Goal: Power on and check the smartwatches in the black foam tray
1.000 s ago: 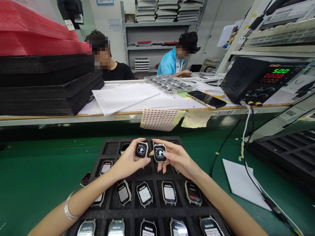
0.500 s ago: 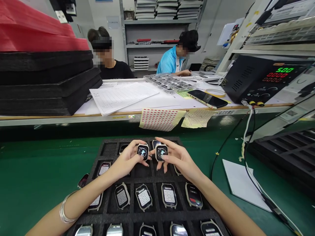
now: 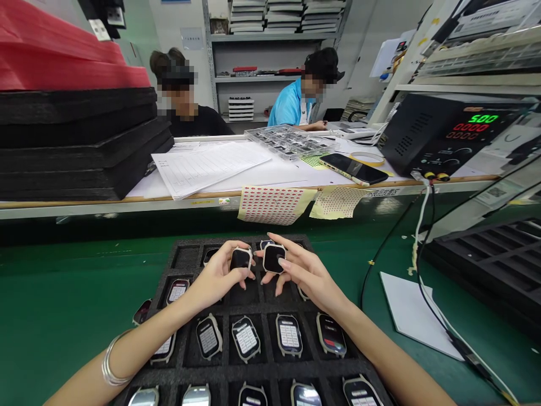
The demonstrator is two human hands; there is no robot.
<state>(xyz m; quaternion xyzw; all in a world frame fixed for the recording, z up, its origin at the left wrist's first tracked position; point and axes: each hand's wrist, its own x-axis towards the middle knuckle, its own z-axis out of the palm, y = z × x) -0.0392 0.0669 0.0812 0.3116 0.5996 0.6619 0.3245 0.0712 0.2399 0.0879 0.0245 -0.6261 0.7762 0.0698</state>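
Note:
My left hand (image 3: pixel 226 270) is closed around a smartwatch case (image 3: pixel 240 259) without a strap, its thumb near the lower edge of the dark screen. A second smartwatch case (image 3: pixel 274 258), also dark, sits in my right hand (image 3: pixel 306 268), the thumb touching its screen. Both are held side by side above a black foam tray (image 3: pixel 264 307). In the tray's compartments lie several more strapless watches, such as one with a lit white grid on its screen (image 3: pixel 245 337) and one showing a red patch (image 3: pixel 331 334).
Another watch (image 3: pixel 142 312) lies left of the tray on the green mat (image 3: pixel 63 293). A white board (image 3: pixel 416 313) and cables (image 3: pixel 372 262) are to the right. Behind stands a shelf with papers (image 3: pixel 207 166), a phone (image 3: pixel 354 168) and a power supply (image 3: pixel 448 135). Two people sit beyond.
Both held watch screens have gone from a lit dial to dark. My hands have hardly moved, and the view has shifted very slightly.

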